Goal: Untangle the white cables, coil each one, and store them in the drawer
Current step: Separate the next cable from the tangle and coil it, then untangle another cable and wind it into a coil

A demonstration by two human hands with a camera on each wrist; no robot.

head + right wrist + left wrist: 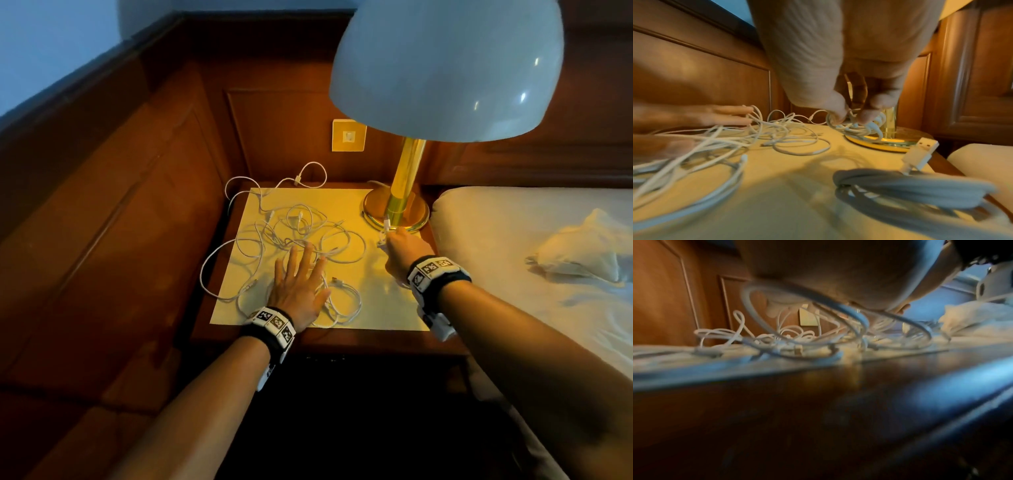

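Two hands work at white cables on a bedside table.

The left hand point(297, 287) lies flat with straight, spread fingers on the tangled cables point(301, 233), which sprawl over a pale mat point(376, 301) on the table point(342, 339). The right hand point(404, 248) pinches a small coiled cable point(857, 125) between thumb and fingertips, just beside the brass lamp point(404, 192) base. Another coiled cable point(910, 191) with a USB plug lies near the right wrist. A bed point(534, 226) stands to the right.
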